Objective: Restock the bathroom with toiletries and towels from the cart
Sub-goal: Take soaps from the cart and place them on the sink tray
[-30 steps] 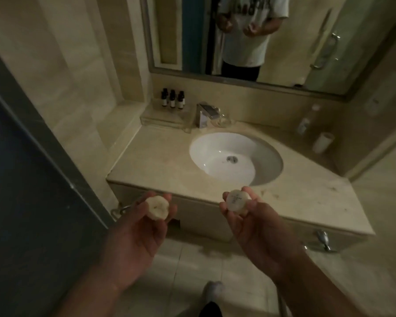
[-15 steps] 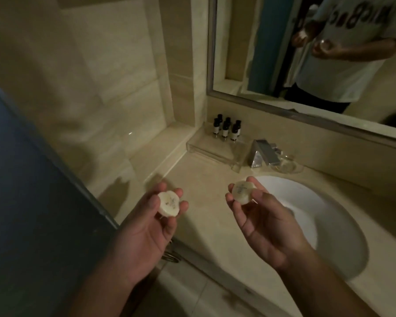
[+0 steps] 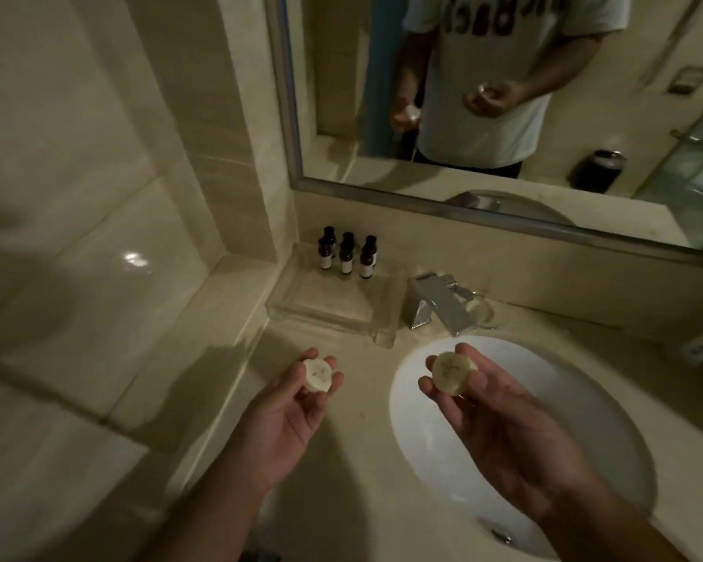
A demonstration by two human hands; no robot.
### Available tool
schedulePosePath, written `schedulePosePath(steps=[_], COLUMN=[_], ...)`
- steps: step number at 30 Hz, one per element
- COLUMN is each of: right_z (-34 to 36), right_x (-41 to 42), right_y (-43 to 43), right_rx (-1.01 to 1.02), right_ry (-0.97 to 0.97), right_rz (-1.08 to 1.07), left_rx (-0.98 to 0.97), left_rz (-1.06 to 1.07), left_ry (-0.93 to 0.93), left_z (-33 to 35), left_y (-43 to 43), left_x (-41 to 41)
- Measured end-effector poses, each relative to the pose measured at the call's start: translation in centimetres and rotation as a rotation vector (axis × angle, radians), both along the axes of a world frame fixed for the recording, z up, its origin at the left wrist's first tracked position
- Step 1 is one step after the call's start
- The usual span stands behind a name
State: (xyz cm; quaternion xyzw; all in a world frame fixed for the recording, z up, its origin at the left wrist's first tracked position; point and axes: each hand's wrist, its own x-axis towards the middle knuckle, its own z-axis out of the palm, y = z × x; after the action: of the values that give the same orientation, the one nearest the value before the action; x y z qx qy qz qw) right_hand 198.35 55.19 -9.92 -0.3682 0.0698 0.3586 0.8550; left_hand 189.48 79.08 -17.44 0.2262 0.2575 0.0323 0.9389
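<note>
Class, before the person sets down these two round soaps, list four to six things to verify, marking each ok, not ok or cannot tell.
1. Grip of left hand on left soap, fingertips round it: ok.
2. Grip of right hand on right soap: ok.
3. Bare space on clear tray in front of small bottles: ok.
4. Nothing between hands and tray: ok.
5. Soap wrappers intact: cannot tell.
6. Dry counter: cannot tell.
</note>
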Motion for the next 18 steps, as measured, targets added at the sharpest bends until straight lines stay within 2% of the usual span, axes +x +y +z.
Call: schedulePosePath(steps=[8,14,18], right_z=[-2.7,-4.4,-5.0], right_x=[2.8,4.7,6.0], right_y=[2.7,2.8,2.9], right_rx=[-0.124,-0.201,-0.227], right_ry=[0.052,0.065,0.102], right_rz=[-0.130,-0.161,-0.140], left_rx=[-0.046,0.089,0.001], left_rz=[-0.103,-0.153,-0.116], left_ry=[0.147,0.231,0.257], left_z=[-8.0,-9.9,-10.4], left_y=[4.4,5.1,5.8], left_x=[7.9,12.3,14.3])
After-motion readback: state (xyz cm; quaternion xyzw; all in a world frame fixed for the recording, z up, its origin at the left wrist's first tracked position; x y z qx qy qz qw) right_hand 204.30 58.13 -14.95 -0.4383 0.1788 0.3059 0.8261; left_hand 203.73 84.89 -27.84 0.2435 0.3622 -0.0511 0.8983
